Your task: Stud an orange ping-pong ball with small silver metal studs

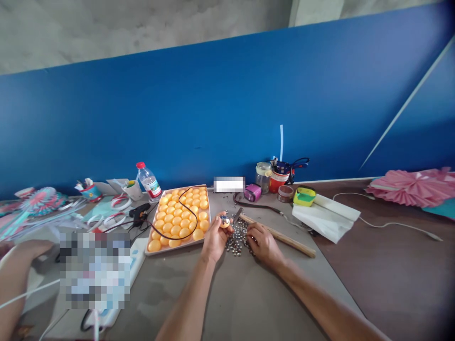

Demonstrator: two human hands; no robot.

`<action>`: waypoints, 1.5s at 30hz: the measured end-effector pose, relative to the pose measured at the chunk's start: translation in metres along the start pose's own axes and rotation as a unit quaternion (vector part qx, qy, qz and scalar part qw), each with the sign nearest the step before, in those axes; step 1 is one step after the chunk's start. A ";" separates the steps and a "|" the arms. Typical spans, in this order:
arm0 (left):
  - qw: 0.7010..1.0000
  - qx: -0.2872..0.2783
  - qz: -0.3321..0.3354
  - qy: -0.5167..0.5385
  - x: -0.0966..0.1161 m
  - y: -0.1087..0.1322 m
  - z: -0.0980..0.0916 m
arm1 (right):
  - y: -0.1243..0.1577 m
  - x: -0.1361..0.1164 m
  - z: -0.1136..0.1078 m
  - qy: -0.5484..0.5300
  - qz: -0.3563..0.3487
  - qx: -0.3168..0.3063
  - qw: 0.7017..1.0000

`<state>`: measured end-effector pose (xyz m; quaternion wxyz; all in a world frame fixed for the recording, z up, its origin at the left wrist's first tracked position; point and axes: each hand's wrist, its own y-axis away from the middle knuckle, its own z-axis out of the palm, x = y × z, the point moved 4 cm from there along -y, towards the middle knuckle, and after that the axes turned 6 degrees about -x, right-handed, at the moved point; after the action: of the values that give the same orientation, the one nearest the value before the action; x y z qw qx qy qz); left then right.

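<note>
My left hand [215, 238] is closed around an orange ball [224, 221] with a small shiny piece on it, held just right of a tray [209, 222] filled with several orange balls [181, 218]. My right hand [262, 241] rests palm down, fingers curled, on a heap of small shiny metal pieces [237, 237] on the grey table; what its fingertips hold is hidden. A hammer with a wooden handle [280, 236] lies just behind the heap.
A black cable [185, 201] from a glue gun [139, 211] crosses the tray. A water bottle [149, 181], cups, jars [263, 176], a yellow-green tool [304, 195], white folded paper [325, 215] and pink paper fans [412, 187] line the blue wall. Another person's arm [16, 274] is at the left.
</note>
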<state>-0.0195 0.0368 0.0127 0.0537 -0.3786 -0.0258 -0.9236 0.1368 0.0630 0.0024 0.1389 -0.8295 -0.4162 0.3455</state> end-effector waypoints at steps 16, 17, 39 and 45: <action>1.000 -0.016 0.001 0.019 -0.003 -0.001 -0.003 | -0.001 0.015 0.001 -0.039 0.125 0.058 0.990; 1.000 -0.017 -0.004 0.020 -0.003 -0.001 -0.003 | -0.004 0.015 0.001 -0.045 0.126 0.057 0.989; 1.000 -0.002 -0.003 -0.028 -0.010 -0.003 -0.004 | -0.051 0.023 0.018 -0.272 0.152 0.170 0.935; 0.999 -0.001 -0.001 -0.038 -0.010 -0.003 -0.004 | -0.049 0.024 0.024 -0.302 0.164 0.143 0.928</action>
<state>-0.0153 0.0399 0.0032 0.0513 -0.4132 -0.0271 -0.9088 0.1014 0.1108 -0.0005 0.0651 -0.7141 -0.2434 0.6532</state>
